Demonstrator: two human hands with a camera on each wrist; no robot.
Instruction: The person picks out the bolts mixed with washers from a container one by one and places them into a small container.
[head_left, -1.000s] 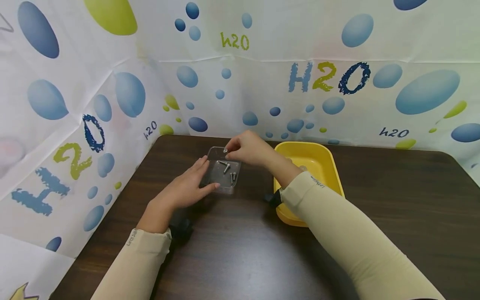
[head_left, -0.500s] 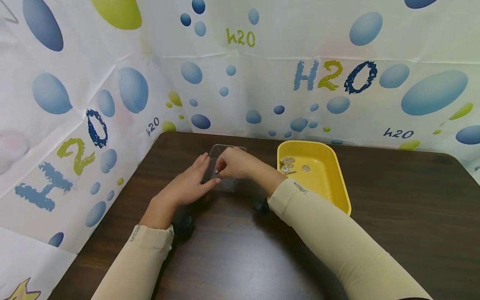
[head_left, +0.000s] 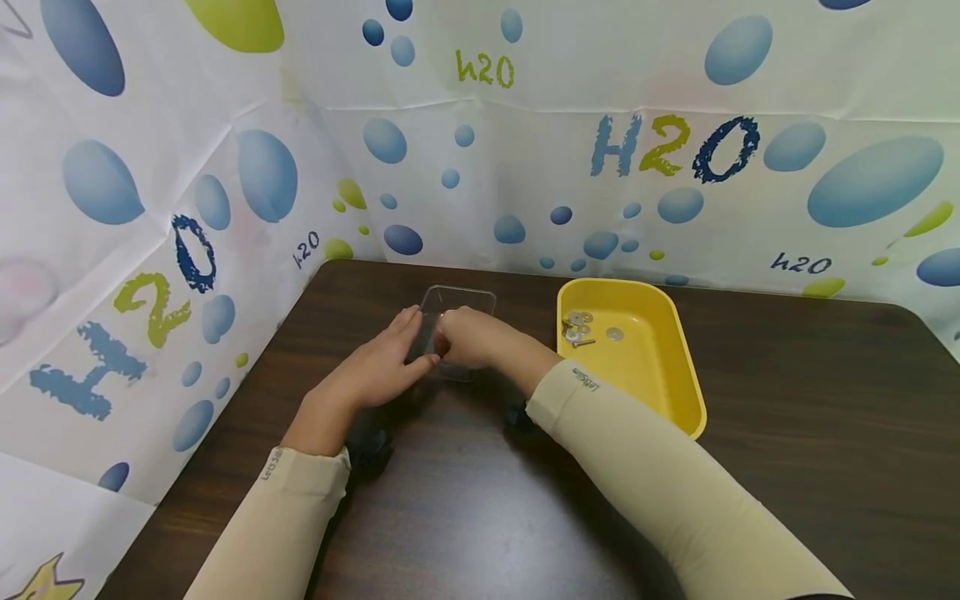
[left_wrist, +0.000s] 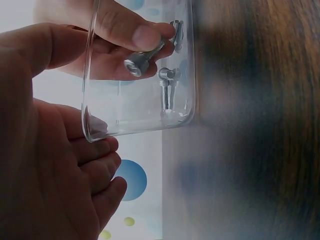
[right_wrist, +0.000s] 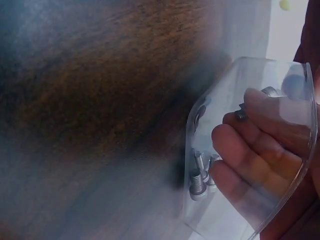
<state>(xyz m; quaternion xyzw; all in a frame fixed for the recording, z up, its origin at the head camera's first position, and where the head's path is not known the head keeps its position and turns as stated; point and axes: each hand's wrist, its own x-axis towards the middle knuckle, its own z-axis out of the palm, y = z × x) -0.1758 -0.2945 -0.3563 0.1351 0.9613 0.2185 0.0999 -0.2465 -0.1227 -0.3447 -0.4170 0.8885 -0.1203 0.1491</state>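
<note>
A clear plastic box (head_left: 465, 293) stands on the table with my right hand (head_left: 483, 340) reaching down into it. Thumb and fingers of that hand pinch a silver bolt (left_wrist: 136, 64), its head showing in the left wrist view. Several more bolts (right_wrist: 198, 186) lie on the bottom of the box, below the right fingers. My left hand (head_left: 375, 371) is spread along the box's left side, its fingers fairly straight and touching the wall. From the head view, the right hand hides the bolts inside.
A yellow tray (head_left: 645, 379) sits right of the box. Several round washers (head_left: 576, 319) and a bolt (head_left: 583, 342) lie at its left side, with one washer (head_left: 615, 333) apart. Behind the dark table (head_left: 450, 500) hangs a printed white sheet (head_left: 525, 167).
The right hand has moved from over the box's far part toward the near side and down into the box, bolt still pinched. Its forearm has uncovered the tray's contents. The left hand stays put.
</note>
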